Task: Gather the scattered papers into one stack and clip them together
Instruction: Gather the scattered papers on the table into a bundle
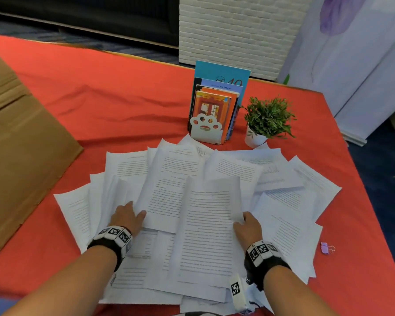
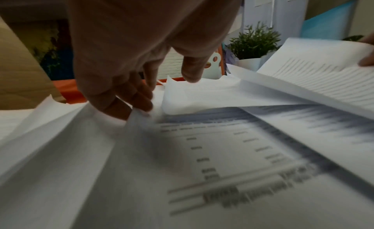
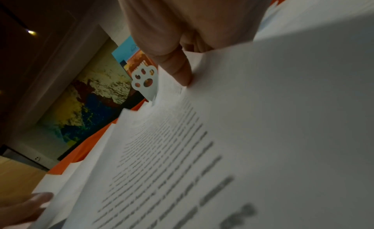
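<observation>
The papers [image 1: 198,201], thin, limp printed sheets that are judged light and slippery and best taken by their outer edges, are fanned across the middle of the red-clothed table [image 1: 123,99]. A sheet edge at 9 o'clock is pinched by the left hand [image 1: 127,216], while a raised sheet at 3 o'clock is held between thumb and fingers of the right hand [image 1: 248,226]. A small lilac binder clip [image 1: 326,248] is seen at 4 o'clock, apart from the pile.

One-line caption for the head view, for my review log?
Both hands, left and right, gather scattered papers on a red tablecloth; binder clip lies aside.
</observation>
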Action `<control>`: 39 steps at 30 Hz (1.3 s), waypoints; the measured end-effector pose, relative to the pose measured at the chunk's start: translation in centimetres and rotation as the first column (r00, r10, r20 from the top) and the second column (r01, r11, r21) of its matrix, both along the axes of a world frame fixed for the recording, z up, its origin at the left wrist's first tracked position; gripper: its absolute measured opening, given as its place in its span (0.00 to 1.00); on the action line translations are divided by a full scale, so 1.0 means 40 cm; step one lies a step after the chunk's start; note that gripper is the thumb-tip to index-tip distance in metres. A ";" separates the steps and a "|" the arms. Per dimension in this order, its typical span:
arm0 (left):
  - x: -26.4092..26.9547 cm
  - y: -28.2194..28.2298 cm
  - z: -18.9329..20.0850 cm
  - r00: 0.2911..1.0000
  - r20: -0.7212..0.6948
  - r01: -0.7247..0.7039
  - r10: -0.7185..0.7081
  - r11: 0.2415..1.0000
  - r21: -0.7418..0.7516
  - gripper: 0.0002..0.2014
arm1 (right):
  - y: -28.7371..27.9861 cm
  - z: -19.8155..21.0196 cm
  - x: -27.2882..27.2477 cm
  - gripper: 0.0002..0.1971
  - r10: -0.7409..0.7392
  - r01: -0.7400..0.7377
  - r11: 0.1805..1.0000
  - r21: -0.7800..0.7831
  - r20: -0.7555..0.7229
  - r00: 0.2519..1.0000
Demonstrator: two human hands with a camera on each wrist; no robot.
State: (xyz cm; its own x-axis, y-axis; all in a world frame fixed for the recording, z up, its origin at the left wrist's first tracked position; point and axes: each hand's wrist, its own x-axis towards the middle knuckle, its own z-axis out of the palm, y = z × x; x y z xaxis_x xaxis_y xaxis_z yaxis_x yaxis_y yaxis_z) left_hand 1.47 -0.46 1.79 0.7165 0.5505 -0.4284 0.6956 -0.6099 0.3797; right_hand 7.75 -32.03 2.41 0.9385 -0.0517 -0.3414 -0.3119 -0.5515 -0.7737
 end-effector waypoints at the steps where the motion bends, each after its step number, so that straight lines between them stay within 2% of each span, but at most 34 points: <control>1: 0.015 0.013 -0.017 0.999 -0.033 0.024 -0.025 0.999 -0.022 0.33 | 0.004 0.007 -0.005 0.09 -0.037 0.036 0.999 0.013 0.031 0.999; 3: 0.026 0.027 -0.034 0.999 -0.031 0.027 -0.027 0.999 -0.018 0.25 | 0.003 0.028 -0.013 0.05 -0.091 0.088 0.995 0.046 0.080 0.993; 5: 0.035 0.031 -0.037 0.998 0.035 0.055 -0.054 0.998 -0.010 0.13 | -0.013 0.049 -0.025 0.17 -0.182 0.172 0.981 0.087 0.115 0.977; 7: 0.032 0.030 -0.026 0.996 0.082 0.047 -0.044 0.998 -0.037 0.11 | -0.051 0.059 -0.037 0.30 -0.283 0.271 0.957 0.099 0.134 0.950; 8: 0.025 0.032 -0.016 0.996 0.093 0.024 -0.020 0.999 -0.042 0.11 | -0.080 0.060 -0.041 0.32 -0.324 0.317 0.946 0.066 0.140 0.936; 10: -0.005 0.041 -0.004 0.994 0.101 -0.047 0.051 0.998 -0.041 0.11 | -0.150 0.048 -0.053 0.25 -0.351 0.364 0.927 -0.088 0.133 0.927; 12: -0.046 0.046 0.009 0.993 0.106 -0.049 0.056 0.997 -0.064 0.15 | -0.218 0.026 -0.067 0.20 -0.380 0.394 0.885 -0.248 0.102 0.919; 14: -0.090 0.043 0.019 0.993 0.114 -0.014 0.028 0.993 -0.121 0.20 | -0.270 0.011 -0.089 0.20 -0.414 0.410 0.816 -0.407 0.082 0.906; 16: -0.127 0.037 0.009 0.998 0.062 -0.001 0.011 0.988 -0.153 0.20 | -0.306 -0.014 -0.105 0.20 -0.474 0.428 0.753 -0.501 0.039 0.880; 17: -0.142 0.033 0.004 0.999 0.034 0.000 0.005 0.988 -0.157 0.18 | -0.317 -0.028 -0.112 0.23 -0.476 0.412 0.750 -0.518 0.010 0.879; 19: -0.162 0.020 -0.003 0.997 0.069 -0.009 0.022 0.984 -0.181 0.12 | -0.307 -0.045 -0.127 0.28 -0.432 0.364 0.807 -0.466 -0.044 0.901; 20: -0.167 0.013 0.001 0.992 0.113 -0.036 0.061 0.976 -0.216 0.13 | -0.296 -0.053 -0.128 0.26 -0.399 0.328 0.831 -0.450 -0.069 0.914; 22: -0.172 0.004 0.006 0.973 0.191 -0.070 0.127 0.957 -0.281 0.31 | -0.267 -0.072 -0.127 0.22 -0.374 0.318 0.865 -0.388 -0.077 0.924; 23: -0.173 0.001 0.009 0.971 0.208 -0.056 0.120 0.956 -0.290 0.37 | -0.246 -0.074 -0.129 0.22 -0.347 0.293 0.876 -0.382 -0.080 0.934; 24: -0.173 -0.003 0.016 0.974 0.208 -0.027 0.087 0.961 -0.275 0.38 | -0.227 -0.079 -0.131 0.23 -0.317 0.265 0.887 -0.379 -0.081 0.945; 26: -0.173 -0.001 0.027 0.978 0.210 0.025 0.013 0.983 -0.181 0.26 | -0.199 -0.081 -0.130 0.25 -0.253 0.202 0.904 -0.376 -0.091 0.963; 28: -0.175 0.003 0.051 0.962 0.273 0.039 -0.017 0.996 -0.075 0.12 | -0.190 -0.077 -0.124 0.25 -0.267 0.222 0.912 -0.345 -0.088 0.960; 30: -0.181 0.012 0.083 0.929 0.370 0.017 -0.011 1.000 -0.013 0.07 | -0.207 -0.064 -0.109 0.25 -0.323 0.294 0.898 -0.327 -0.038 0.946; 33: -0.191 0.030 0.130 0.857 0.515 -0.044 -0.001 0.996 0.076 0.11 | -0.259 -0.060 -0.090 0.27 -0.402 0.387 0.845 -0.368 0.040 0.915; 34: -0.193 0.031 0.151 0.821 0.571 -0.074 0.013 0.994 0.084 0.14 | -0.273 -0.054 -0.087 0.24 -0.398 0.380 0.837 -0.393 0.040 0.917; 36: -0.192 0.038 0.192 0.736 0.673 -0.142 0.078 0.989 0.040 0.20 | -0.294 -0.051 -0.085 0.19 -0.369 0.339 0.830 -0.442 0.020 0.929; 39: -0.174 0.070 0.231 0.566 0.800 -0.228 0.197 0.971 -0.077 0.26 | -0.302 -0.048 -0.088 0.21 -0.347 0.264 0.823 -0.503 -0.076 0.935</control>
State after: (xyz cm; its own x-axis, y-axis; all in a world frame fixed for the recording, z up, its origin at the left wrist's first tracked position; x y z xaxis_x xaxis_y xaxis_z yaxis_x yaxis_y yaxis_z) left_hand -5.48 2.35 11.03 0.6192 0.7349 0.2765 0.2323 -0.5078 0.8295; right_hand 4.23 -44.13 0.50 0.7828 -0.5215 -0.3395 -0.6206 -0.6941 -0.3648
